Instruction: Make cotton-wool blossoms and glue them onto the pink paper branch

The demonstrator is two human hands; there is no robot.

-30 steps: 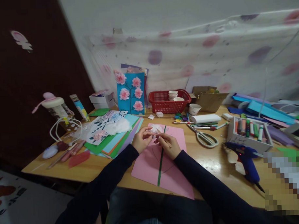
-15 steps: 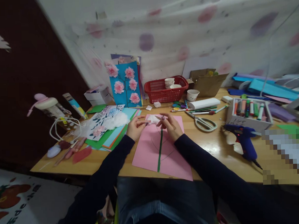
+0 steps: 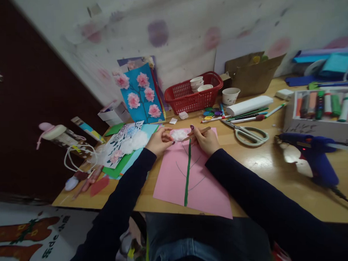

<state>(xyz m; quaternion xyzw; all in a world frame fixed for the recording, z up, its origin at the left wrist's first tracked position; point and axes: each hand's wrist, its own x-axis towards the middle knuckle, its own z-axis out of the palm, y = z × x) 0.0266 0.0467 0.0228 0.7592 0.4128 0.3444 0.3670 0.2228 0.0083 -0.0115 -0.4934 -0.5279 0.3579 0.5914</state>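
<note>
White tuft [image 3: 179, 135]: looked fluffy, rounded, between the grips
Right grip [image 3: 207, 141]: pinched a brown tool [image 3: 188, 138]
Left grip [image 3: 158, 142]: curled beside tuft, hold unclear

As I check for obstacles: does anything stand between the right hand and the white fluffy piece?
Only the slim brown tool in the right hand, its tip by the white fluffy piece; nothing else visible stands between.

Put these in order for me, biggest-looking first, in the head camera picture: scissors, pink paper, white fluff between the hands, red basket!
1. Pink paper
2. Red basket
3. Scissors
4. White fluff
</note>
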